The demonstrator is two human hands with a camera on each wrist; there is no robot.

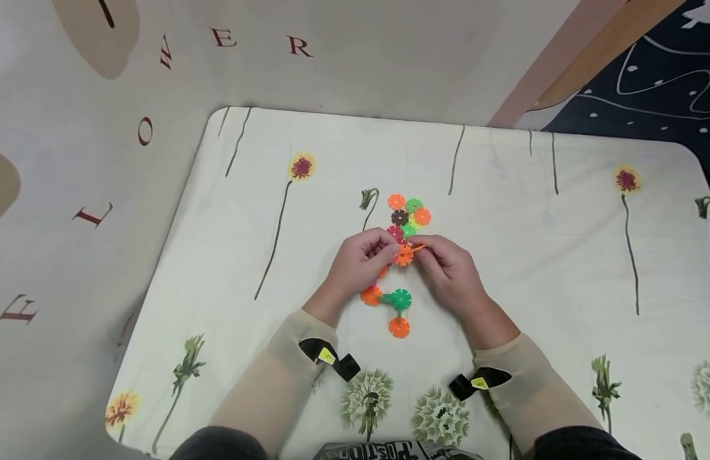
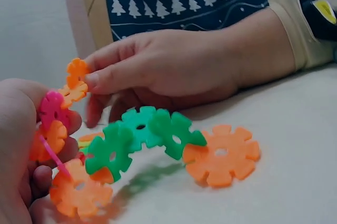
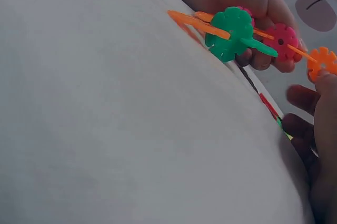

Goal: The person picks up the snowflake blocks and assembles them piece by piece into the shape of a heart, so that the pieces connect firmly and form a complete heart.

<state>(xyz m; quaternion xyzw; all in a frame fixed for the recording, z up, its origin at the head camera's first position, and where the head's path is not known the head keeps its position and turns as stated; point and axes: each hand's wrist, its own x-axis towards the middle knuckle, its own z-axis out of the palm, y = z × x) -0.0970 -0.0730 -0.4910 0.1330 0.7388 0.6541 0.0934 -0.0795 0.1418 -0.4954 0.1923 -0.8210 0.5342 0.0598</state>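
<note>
A chain of notched plastic snowflake discs joins orange, pink and green pieces; its green discs (image 2: 142, 127) arch over the cloth to an orange disc (image 2: 224, 155) lying at the end. My left hand (image 1: 363, 259) grips the chain near a pink disc (image 2: 54, 109). Opposite it, my right hand (image 1: 455, 271) pinches a small orange disc (image 2: 78, 71) that meets another orange disc (image 1: 404, 255) at the chain's upper end. The right wrist view shows the right thumb against an orange disc (image 3: 322, 61), beside a pink disc (image 3: 281, 42). The left palm hides part of the chain.
Just beyond the hands lies a cluster of loose discs (image 1: 399, 218) in orange, green, brown, yellow and red. A white flower-printed cloth (image 1: 533, 255) covers the table. Pale lettered wall (image 1: 262, 70) stands behind, and a dark patterned fabric (image 1: 665, 76) is at the far right.
</note>
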